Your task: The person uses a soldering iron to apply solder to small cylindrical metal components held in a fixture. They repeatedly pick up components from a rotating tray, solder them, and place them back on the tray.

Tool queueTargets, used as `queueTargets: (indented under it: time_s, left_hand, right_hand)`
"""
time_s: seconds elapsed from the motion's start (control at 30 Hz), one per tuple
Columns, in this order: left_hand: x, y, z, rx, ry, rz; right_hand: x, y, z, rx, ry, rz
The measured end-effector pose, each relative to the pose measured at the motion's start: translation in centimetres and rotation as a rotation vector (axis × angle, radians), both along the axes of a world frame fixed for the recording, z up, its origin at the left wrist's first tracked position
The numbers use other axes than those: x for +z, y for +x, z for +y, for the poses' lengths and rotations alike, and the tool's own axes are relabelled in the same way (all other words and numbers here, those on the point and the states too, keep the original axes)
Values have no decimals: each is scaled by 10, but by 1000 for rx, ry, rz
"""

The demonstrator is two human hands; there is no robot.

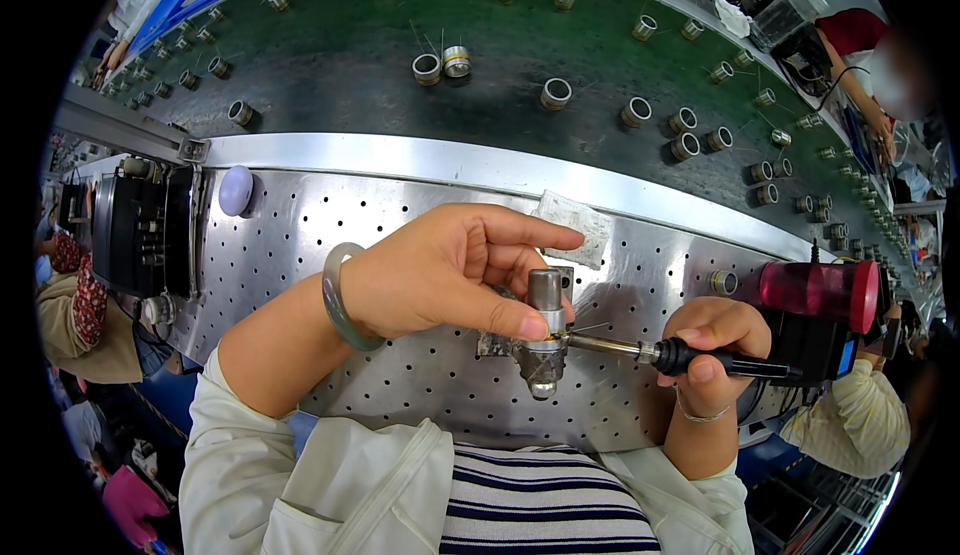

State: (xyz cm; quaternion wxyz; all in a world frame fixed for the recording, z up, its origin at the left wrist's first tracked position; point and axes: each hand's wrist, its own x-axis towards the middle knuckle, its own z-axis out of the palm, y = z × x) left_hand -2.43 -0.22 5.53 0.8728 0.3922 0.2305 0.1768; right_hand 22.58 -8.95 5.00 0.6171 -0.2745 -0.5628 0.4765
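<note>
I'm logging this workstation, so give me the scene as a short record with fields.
Left hand: thumb and fingers on an upright metal assembly
Right hand: grips a black-handled soldering iron
Iron's direction: toward the assembly; exact tip contact unclear
Worktop: metal, perforated with small holes
Beyond worktop: green surface bearing many metal rings, some with thin wires
Left side: purple rounded object
Right side: red container
Behind the hands: pale pad

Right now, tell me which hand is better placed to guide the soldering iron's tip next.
Right, most likely: the right hand grips the soldering iron, its tip at the metal assembly, where the left hand is occupied.
</note>
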Motion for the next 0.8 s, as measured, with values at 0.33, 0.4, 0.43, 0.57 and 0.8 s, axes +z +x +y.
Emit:
queueTargets:
  time_s: [0.33, 0.4, 0.43, 0.57, 0.8]
  left_hand:
    - [8, -2, -4, 31, 2, 23]
    - [8, -1, -4, 26, 0, 39]
    - [7, 0, -4, 23, 1, 47]
    - [3, 5, -7, 37, 4, 53]
    - [-5, 11, -11, 36, -33, 11]
  right_hand:
    - [5, -1, 0, -39, -46, 42]
    - [5, -1, 0, -40, -51, 36]
    - [5, 0, 1, -31, -52, 29]
    - [-3, 3, 1, -27, -39, 10]
    - [-7, 8, -2, -63, -47, 4]
